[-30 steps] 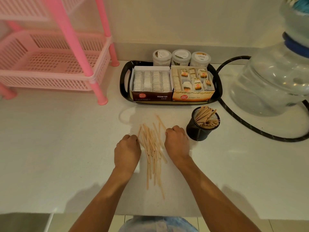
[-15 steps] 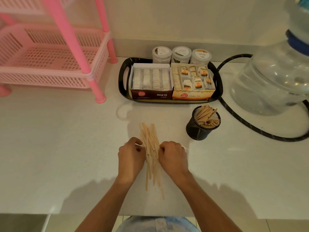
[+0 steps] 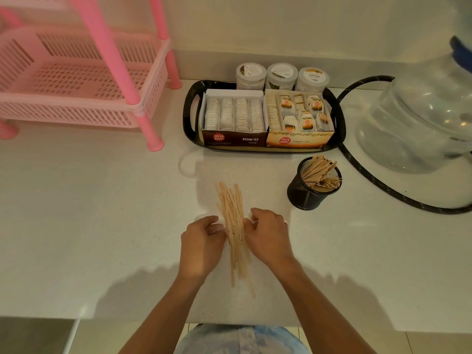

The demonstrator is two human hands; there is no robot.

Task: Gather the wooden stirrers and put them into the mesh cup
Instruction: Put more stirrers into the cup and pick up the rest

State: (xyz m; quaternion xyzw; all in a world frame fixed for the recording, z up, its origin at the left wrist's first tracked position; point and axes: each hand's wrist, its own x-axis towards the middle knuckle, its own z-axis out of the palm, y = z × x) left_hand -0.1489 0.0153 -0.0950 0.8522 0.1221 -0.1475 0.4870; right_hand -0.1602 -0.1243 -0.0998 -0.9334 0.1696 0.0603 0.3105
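Observation:
A bundle of several wooden stirrers lies lengthwise on the white counter, squeezed into a narrow stack. My left hand presses against its left side and my right hand against its right side, fingers curled on the sticks at mid-length. The black mesh cup stands upright to the right of the bundle, a hand's width from my right hand, and holds several stirrers leaning to the right.
A black tray with two open tea boxes sits behind, three white-lidded jars at its back. A pink plastic rack stands at left. A clear water bottle and black hose lie at right. The counter edge runs just below my forearms.
The scattered stirrers have been pushed together into a tight bundle. Both hands slid toward me and inward, now pinching the stack from either side.

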